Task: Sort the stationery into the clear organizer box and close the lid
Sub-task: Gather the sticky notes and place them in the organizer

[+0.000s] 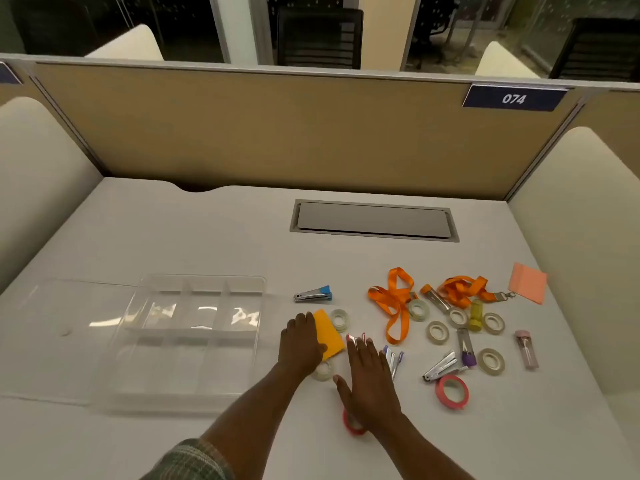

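Clear organizer box (194, 337) at 9 o'clock of hands, lid (65, 334) open flat beyond. Left hand (300, 344) grips yellow sticky-note pad (330, 332). Right hand (367, 379) flat, fingers straight. Risk: right wrist drags red tape roll (351, 424) toward 6 o'clock desk edge.

The pale counter (214, 244) has a grey recessed hatch (374, 220) at its far middle. On the left lies the clear organizer box (194, 334), with its lid (69, 341) laid open flat on its left. To the right lie a blue stapler (313, 294), a yellow sticky pad (327, 334), orange lanyards (394, 299), clear tape rolls (491, 361), a silver stapler (445, 367), pens (393, 362), small tubes (526, 348) and a pink tape roll (452, 391). A pink sticky pad (528, 284) lies far right.
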The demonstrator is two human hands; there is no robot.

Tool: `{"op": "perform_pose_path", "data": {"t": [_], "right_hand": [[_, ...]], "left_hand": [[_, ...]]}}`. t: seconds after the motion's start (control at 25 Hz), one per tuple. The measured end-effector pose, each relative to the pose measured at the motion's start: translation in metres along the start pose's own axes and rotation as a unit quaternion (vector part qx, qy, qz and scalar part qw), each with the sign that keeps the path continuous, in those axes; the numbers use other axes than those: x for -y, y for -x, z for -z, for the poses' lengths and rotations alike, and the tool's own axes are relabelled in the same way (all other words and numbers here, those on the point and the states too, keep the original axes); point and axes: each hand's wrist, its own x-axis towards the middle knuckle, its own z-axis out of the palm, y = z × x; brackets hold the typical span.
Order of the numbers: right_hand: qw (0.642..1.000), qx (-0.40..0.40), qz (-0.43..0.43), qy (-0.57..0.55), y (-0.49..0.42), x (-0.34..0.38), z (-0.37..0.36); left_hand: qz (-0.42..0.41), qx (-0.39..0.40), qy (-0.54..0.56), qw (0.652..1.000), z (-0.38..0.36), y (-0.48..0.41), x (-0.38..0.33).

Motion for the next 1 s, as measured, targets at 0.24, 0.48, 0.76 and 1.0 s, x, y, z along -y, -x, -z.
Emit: {"op": "perform_pose_path", "data": {"t": [0.24, 0.48, 0.76, 1.0], "right_hand": [[1.0, -0.005, -0.009, -0.012, -0.011, 0.003, 0.005], [0.973, -0.107, -0.08, -0.189, -0.024, 0.017, 0.032], [0.892, -0.043, -0.228, -0.388, -0.043, 0.031, 0.071], [0.716, 0.069, -0.341, -0.605, -0.053, 0.036, 0.088]], "left_hand": [[0.019, -0.096, -0.002, 0.995, 0.009, 0.0, -0.004], [0.106, -0.124, 0.307, 0.938, 0.034, 0.004, -0.008], [0.197, -0.027, 0.585, 0.786, 0.063, 0.023, -0.013], [0.151, 0.001, 0.63, 0.762, 0.085, 0.043, -0.033]]}}
